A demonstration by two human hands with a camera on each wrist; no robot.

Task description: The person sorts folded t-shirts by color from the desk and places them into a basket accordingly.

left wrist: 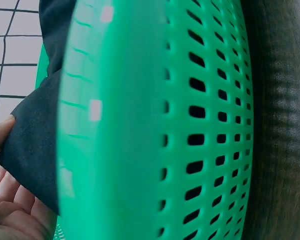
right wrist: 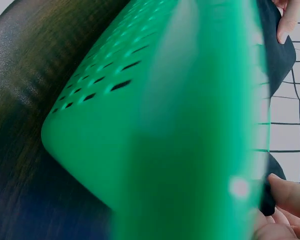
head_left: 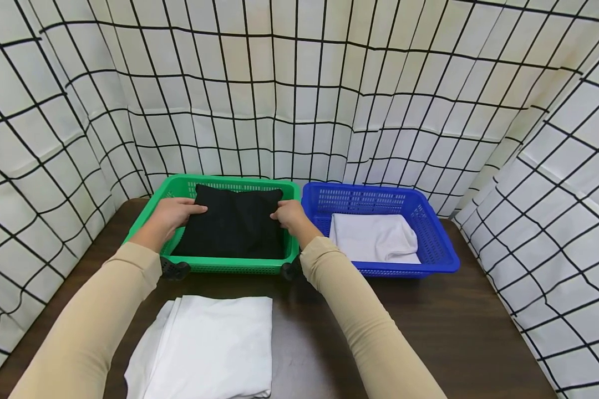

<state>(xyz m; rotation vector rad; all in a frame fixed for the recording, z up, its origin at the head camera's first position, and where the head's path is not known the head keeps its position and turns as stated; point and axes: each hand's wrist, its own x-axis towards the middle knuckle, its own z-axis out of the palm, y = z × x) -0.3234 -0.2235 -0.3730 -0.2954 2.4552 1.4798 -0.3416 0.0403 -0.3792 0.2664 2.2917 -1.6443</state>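
Observation:
A folded black cloth point(head_left: 234, 224) lies inside the green basket point(head_left: 229, 264). My left hand point(head_left: 168, 217) pinches the cloth's left edge between thumb and fingers. In the left wrist view, the thumb is on top of the dark fabric point(left wrist: 32, 135) and the fingers point(left wrist: 19, 205) are beneath it. At the opposite edge, my right hand point(head_left: 293, 218) pinches the cloth near its upper right corner. The right wrist view shows that thumb point(right wrist: 289, 192) against a dark corner, partly hidden by the basket wall.
To the right stands a blue basket point(head_left: 441, 252) holding a folded white cloth point(head_left: 371, 238). Another folded white cloth point(head_left: 214, 343) lies on the dark table point(head_left: 429, 332) near the front. White curtains with a black grid point(head_left: 319, 100) enclose the back and sides.

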